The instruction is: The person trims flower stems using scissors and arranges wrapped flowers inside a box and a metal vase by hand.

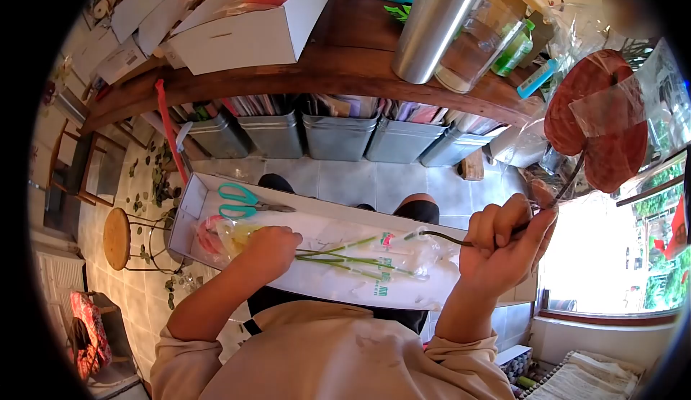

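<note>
My right hand [500, 245] is raised over the right end of a long white box [327, 295], its fingers closed round the dark stem of a large red heart-shaped flower [601, 123]. Clear plastic wrap covers part of that flower. Low over the box's left part, my left hand [272, 249] is closed at the wrapped flowers [234, 234], whose green stems [338, 256] extend rightward from it. What its fingers grip is hidden. Teal-handled scissors [241, 202] lie in the box just above this hand.
A wooden table [338, 69] ahead bears a metal cup [432, 33], a clear container [475, 54], a green bottle [515, 47] and an open white box [237, 47]. Grey bins [335, 137] stand beneath. A round stool [116, 238] is at left, a window [612, 256] at right.
</note>
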Tool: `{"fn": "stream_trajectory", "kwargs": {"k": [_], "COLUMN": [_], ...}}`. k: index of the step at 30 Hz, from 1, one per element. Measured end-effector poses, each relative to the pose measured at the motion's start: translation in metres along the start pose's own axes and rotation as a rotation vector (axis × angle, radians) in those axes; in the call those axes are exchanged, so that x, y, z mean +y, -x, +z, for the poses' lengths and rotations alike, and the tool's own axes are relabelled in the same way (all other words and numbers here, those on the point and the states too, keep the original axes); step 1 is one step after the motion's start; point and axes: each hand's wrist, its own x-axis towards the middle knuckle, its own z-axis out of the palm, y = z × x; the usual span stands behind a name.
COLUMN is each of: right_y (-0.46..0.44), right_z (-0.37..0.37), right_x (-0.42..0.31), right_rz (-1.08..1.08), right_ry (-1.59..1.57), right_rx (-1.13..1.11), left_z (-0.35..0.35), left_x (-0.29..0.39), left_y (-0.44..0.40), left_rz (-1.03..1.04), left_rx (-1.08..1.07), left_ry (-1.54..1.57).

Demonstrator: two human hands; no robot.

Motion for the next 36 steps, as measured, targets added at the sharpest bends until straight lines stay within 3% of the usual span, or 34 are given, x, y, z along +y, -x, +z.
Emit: {"fn": "stream_trajectory", "kwargs": {"k": [2, 5, 8, 11, 14, 16, 18, 19, 20, 22, 23, 25, 28, 31, 34, 35, 36], "right_y": [0.0, -0.001, 0.0, -0.002, -0.002, -0.001, 0.002, 0.006, 0.009, 0.012, 0.013, 0.008, 0.0, -0.01, -0.017, -0.02, -0.017], "right_z": [0.001, 0.0, 0.003, 0.006, 0.015, 0.022, 0.03, 0.035, 0.035, 0.032, 0.032, 0.028, 0.018, 0.01, 0.0, -0.012, -0.012], "right_x": [0.002, 0.002, 0.001, 0.0, 0.002, 0.005, 0.005, 0.009, 0.01, 0.009, 0.005, 0.002, -0.009, -0.035, -0.047, -0.048, -0.047], "right_rz": [0.001, 0.005, 0.024, 0.019, 0.015, 0.024, 0.039, 0.026, 0.031, 0.031, 0.039, -0.021, -0.114, -0.257, -0.266, -0.287, -0.266], "right_ry": [-0.004, -0.004, -0.009, -0.051, -0.069, -0.062, -0.066, -0.137, -0.17, -0.231, -0.245, -0.163, -0.214, -0.239, -0.275, -0.234, -0.22], "right_rx": [0.001, -0.009, 0.013, -0.025, -0.062, -0.128, -0.183, -0.094, -0.087, -0.052, -0.018, -0.053, -0.033, 0.006, 0.093, -0.105, 0.042], "left_z": [-0.013, -0.012, -0.039, -0.084, -0.1, -0.08, -0.08, -0.078, -0.054, -0.038, -0.047, -0.036, -0.03, -0.038, -0.08, -0.104, -0.133], "left_x": [0.007, -0.001, -0.006, -0.003, 0.0, 0.027, 0.074, 0.088, 0.095, 0.102, 0.106, 0.102, 0.092, 0.079, 0.064, 0.058, 0.051], "left_y": [0.007, 0.011, 0.015, 0.017, 0.003, -0.014, -0.022, -0.028, -0.046, -0.059, -0.057, -0.064, -0.059, -0.057, -0.047, -0.04, -0.032], "left_rz": [0.011, 0.208, 0.362, -0.284, -0.051, 0.235, 0.309, 0.308, 0.526, 0.552, 0.526, 0.554, 0.446, 0.349, 0.372, 0.393, 0.416], "left_rx": [0.047, 0.013, -0.283, 0.067, 0.398, 0.443, 0.301, 0.216, 0.526, 0.56, 0.448, 0.469, 0.268, 0.13, 0.5, 0.698, 0.889], "left_ry": [-0.005, 0.205, 0.464, 0.564, 0.568, 0.661, 0.697, 0.688, 0.576, 0.499, 0.54, 0.51, 0.297, 0.295, 0.539, 0.488, 0.435]}}
